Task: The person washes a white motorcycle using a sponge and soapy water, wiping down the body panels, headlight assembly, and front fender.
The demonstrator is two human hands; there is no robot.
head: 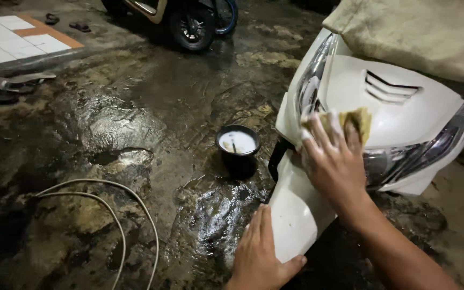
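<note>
A white scooter's front cowl (404, 110) fills the right side, with a headlight (310, 86) on its left flank and a cloth draped over its top (430, 32). My right hand (334, 161) presses a yellow soapy sponge (356, 122) against the cowl just below the headlight; foam covers my fingertips. My left hand (261, 258) rests flat against the edge of the white front fender (296, 215), fingers together, holding nothing.
A small black bucket (238, 147) of soapy water stands on the wet, uneven ground left of the scooter. A white hose (119, 215) loops at lower left. Another scooter's wheel (191, 27) is at the top; sandals (22, 80) lie beside a tiled step (12, 40).
</note>
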